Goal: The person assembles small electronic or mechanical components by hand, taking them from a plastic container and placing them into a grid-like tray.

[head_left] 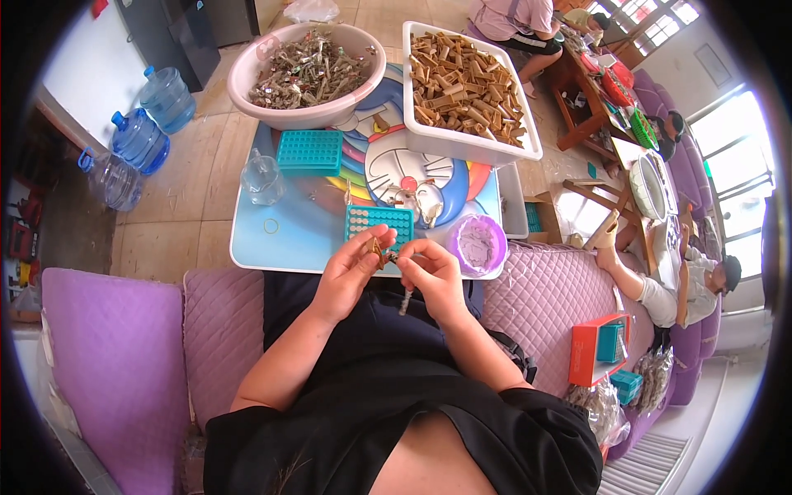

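Just over the table's near edge, my left hand (350, 276) is closed, pinching a small brown piece (379, 252) between thumb and fingers. My right hand (435, 278) meets it from the other side. Its fingertips grip a thin greyish stick (404, 302) that hangs below the hand; the upper end is partly hidden by the fingers. Behind my hands lies a teal grid tray (394, 216) with pale round bits in several of its holes. To the right of my right hand stands a purple-rimmed tub (478, 246) with greyish-lilac contents.
A pink basin (239, 78) of dry grey-brown bits and a white bin (462, 148) of curved brown pieces fill the table's (247, 239) far side. Nearer are a second teal tray (309, 153) and a clear jug (263, 177). People sit at the right.
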Motion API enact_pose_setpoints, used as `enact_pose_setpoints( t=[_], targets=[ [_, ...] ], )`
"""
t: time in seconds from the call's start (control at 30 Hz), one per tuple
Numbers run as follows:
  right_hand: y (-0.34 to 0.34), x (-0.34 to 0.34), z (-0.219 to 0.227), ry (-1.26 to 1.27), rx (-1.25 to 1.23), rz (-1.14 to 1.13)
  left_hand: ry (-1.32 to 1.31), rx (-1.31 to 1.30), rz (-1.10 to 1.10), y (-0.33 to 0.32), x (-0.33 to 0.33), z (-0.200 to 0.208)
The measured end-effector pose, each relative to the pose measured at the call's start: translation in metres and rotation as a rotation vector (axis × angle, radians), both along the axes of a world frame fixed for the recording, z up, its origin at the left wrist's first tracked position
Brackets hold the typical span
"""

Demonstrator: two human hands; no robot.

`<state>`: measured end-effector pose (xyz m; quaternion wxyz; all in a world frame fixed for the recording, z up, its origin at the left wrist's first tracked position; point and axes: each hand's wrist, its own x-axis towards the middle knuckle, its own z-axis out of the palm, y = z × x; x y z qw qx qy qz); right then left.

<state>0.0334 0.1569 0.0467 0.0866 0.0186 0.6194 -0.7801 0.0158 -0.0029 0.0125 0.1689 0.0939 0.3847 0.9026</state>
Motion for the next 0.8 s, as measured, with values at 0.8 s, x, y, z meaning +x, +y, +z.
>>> enact_pose_setpoints(
  t=[0.8],
  targets=[
    [0.003, -0.005, -0.021, -0.164, -0.320, 0.270, -0.061, -0.081, -0.187, 0.000, 0.005, 0.008]
  ],
)
